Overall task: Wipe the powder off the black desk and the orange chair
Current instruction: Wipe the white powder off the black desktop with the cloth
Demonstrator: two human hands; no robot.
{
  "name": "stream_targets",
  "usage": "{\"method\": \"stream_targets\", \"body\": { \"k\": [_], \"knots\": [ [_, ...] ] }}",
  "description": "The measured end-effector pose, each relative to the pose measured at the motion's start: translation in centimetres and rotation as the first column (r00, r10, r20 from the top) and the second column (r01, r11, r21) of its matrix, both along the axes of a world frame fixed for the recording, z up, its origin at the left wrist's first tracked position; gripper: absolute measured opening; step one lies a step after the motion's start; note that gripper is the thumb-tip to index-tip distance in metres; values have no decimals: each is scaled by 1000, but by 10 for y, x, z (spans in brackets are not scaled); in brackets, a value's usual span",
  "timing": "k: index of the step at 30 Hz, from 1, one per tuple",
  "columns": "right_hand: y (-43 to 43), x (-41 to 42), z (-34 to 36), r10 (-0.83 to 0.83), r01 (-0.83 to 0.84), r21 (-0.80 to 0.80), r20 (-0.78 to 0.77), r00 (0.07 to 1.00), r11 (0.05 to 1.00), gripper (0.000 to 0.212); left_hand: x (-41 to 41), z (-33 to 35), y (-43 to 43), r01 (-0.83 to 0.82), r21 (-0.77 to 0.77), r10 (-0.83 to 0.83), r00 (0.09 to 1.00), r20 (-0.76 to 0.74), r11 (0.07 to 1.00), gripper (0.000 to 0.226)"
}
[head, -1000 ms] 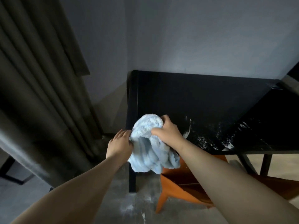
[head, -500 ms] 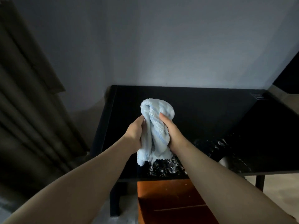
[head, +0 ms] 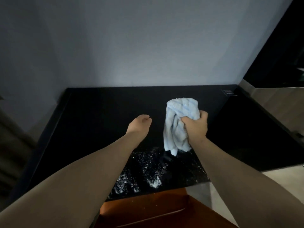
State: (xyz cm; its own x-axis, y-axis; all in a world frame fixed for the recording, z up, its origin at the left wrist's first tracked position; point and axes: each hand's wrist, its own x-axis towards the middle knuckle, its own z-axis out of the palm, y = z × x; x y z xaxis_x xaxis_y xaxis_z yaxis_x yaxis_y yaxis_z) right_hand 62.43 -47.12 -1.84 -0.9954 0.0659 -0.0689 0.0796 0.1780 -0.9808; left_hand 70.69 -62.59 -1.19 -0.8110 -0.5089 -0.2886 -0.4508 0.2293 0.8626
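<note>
**Towel in hand over the desk, powder waiting below**

The right hand (head: 196, 127) grips a bunched pale blue towel (head: 180, 119) right of centre. Its tail hangs down at the black desk (head: 98, 120), touching or not, I can't tell. The left hand (head: 139, 125) hovers apart at centre, fingers loosely curled, holding nothing. White powder (head: 148, 175) lies scattered along the desk's near edge, lower centre, and the orange chair (head: 156, 209) peeks in at the bottom with a few specks on it. The desk wipe looks just about to start. Next, the towel wants pressing flat onto the powder and gathering it inward, not flicking it onto the chair.
</note>
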Motion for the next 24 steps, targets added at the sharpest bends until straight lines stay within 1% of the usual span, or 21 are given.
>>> {"method": "stream_targets", "body": {
  "k": [2,4,8,10,12,13,15,17,19,20,22,24],
  "knots": [
    [23,-19,-2,-73,76,128,-26,997,989,47,-14,-7,6,105,-117,-91,989,117,988,41],
    [45,-34,-6,-116,119,244,-28,993,962,51,-26,-18,12,215,-178,-177,962,206,960,47],
    [79,-60,-14,-172,168,421,-30,985,891,63,-52,-39,21,418,-285,-318,886,338,862,56],
    [92,-75,-21,-187,182,502,-40,982,846,70,-65,-48,23,557,-311,-389,796,464,770,64],
    [102,-89,-29,-221,194,595,-28,975,780,72,-78,-56,19,662,-294,-413,693,591,690,71],
    [107,-96,-35,-239,191,655,-18,971,731,71,-84,-60,16,678,-279,-403,664,630,680,72],
    [114,-108,-49,-250,136,771,32,968,622,66,-95,-72,8,663,-262,-372,654,658,702,70],
    [120,-116,-69,-238,-8,840,164,957,543,66,-104,-83,3,636,-262,-340,664,666,726,69],
    [122,-120,-87,-220,-160,860,297,929,484,79,-113,-93,2,622,-274,-314,668,674,734,71],
    [122,-123,-95,-209,-198,870,319,924,452,85,-118,-97,2,622,-286,-305,669,678,729,72],
    [121,-128,-101,-190,-202,901,292,937,384,86,-129,-103,1,618,-304,-292,675,677,725,72],
    [119,-132,-101,-192,-148,919,230,954,364,77,-138,-105,-2,610,-293,-291,676,677,736,70]
  ]
}}
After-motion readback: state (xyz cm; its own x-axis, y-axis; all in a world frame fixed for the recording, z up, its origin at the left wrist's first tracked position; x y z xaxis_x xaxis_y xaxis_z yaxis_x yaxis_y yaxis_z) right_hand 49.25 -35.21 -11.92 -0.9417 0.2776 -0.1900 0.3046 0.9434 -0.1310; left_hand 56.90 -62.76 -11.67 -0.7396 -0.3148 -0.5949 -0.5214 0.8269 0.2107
